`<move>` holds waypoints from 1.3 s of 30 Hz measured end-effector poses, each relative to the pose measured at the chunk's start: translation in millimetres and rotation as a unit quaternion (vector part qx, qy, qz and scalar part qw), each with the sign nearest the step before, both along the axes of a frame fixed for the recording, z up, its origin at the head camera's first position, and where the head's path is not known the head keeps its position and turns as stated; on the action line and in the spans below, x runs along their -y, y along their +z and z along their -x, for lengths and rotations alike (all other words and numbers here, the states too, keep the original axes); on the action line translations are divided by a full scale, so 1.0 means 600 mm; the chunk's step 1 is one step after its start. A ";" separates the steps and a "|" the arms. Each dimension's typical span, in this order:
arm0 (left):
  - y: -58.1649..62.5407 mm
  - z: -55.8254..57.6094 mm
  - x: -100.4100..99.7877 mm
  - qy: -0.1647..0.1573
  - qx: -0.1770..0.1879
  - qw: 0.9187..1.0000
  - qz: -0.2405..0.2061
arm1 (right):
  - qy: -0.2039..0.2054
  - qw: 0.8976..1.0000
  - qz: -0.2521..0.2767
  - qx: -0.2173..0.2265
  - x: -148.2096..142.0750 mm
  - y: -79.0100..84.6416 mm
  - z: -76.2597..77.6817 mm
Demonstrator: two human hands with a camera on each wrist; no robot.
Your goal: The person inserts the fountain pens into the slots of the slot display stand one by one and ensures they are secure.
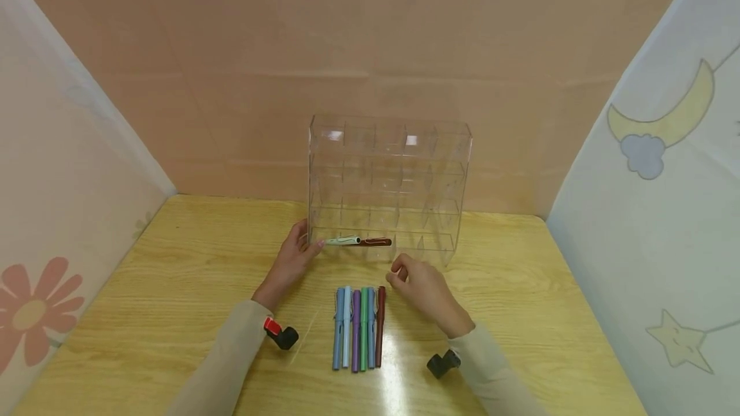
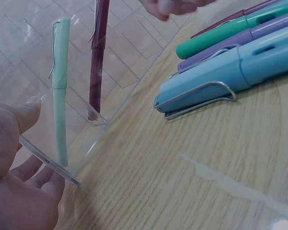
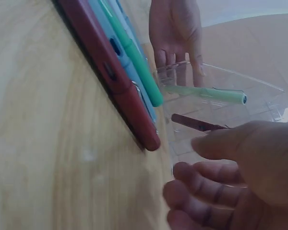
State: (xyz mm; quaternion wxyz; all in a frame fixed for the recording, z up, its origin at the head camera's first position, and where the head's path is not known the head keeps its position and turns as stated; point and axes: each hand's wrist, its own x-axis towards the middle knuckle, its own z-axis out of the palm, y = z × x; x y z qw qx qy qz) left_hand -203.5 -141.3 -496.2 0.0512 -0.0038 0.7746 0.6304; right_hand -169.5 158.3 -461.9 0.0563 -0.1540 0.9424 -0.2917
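Observation:
A clear acrylic rack (image 1: 386,175) with several compartments stands upright at the back of the table. My left hand (image 1: 291,262) holds its lower left edge, thumb on the front and fingers behind the side wall (image 2: 48,160). In the bottom row lie a mint-green pen (image 1: 342,241) and a dark red pen (image 1: 376,242), nearly end to end. Just in front of the rack is my right hand (image 1: 424,287), fingers loosely bent, with nothing held. Between the hands lies a row of pens, among them a purple pen (image 1: 355,332), a green pen (image 1: 363,326) and another dark red pen (image 1: 379,326).
Blue pens (image 1: 338,329) and a pale blue pen (image 1: 347,326) belong to the same row on the wooden table (image 1: 191,262). Behind the rack hangs a plain tan backdrop (image 1: 370,37). Patterned cloth walls (image 1: 636,223) flank the table on both sides.

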 end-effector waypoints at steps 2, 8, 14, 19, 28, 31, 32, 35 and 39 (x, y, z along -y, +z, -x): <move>0.001 0.001 -0.002 0.000 0.000 1.000 0.002 | 0.016 1.000 -0.004 0.011 0.000 -0.006 -0.002; 0.006 0.000 -0.006 0.003 -0.005 1.000 0.000 | 0.056 0.996 -0.012 0.064 0.000 -0.017 -0.005; 0.007 -0.003 -0.004 0.007 0.002 1.000 -0.001 | 0.099 0.992 -0.012 0.081 -0.002 -0.015 -0.008; 0.004 -0.004 -0.003 0.005 0.004 1.000 0.009 | 0.120 0.988 -0.024 0.092 -0.005 -0.014 -0.009; -0.002 -0.002 -0.003 0.007 0.002 1.000 0.006 | 0.133 0.986 -0.032 0.091 -0.004 -0.019 -0.010; -0.004 -0.002 -0.001 0.004 0.000 1.000 0.007 | 0.135 0.986 -0.031 0.095 -0.006 -0.020 -0.011; -0.004 -0.001 -0.001 0.005 -0.001 1.000 0.006 | 0.135 0.986 -0.030 0.095 -0.006 -0.020 -0.011; -0.002 0.000 0.000 0.004 -0.010 1.000 0.006 | 0.136 0.986 -0.028 0.090 -0.007 -0.018 -0.010; 0.003 0.000 -0.001 0.003 -0.001 1.000 0.008 | 0.133 0.986 -0.027 0.091 -0.008 -0.016 -0.012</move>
